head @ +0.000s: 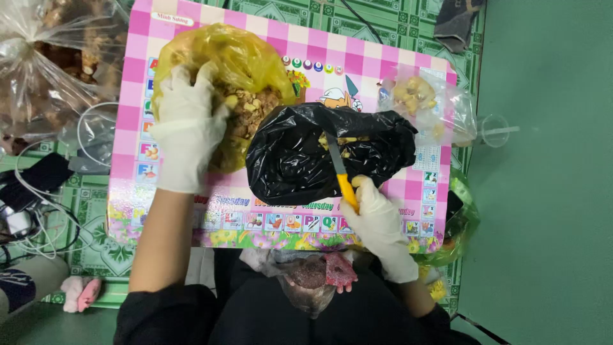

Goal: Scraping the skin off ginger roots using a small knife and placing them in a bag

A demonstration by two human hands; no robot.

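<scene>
My left hand (185, 121), in a white glove, reaches into a yellow plastic bag (223, 54) full of brown nuts (252, 112). My right hand (377, 217), also gloved, grips a small knife with a yellow handle (347, 190); its blade points into an open black plastic bag (294, 160) with pale pieces inside. Both bags lie on a pink checked board (408, 64) that rests across my lap.
A small clear bag of pale peeled nuts (418, 96) sits at the board's far right. A large clear bag of brown nuts (45, 57) stands at the upper left. Cables (32, 217) lie on the green patterned floor at left. A clear plastic cup (491, 131) lies at right.
</scene>
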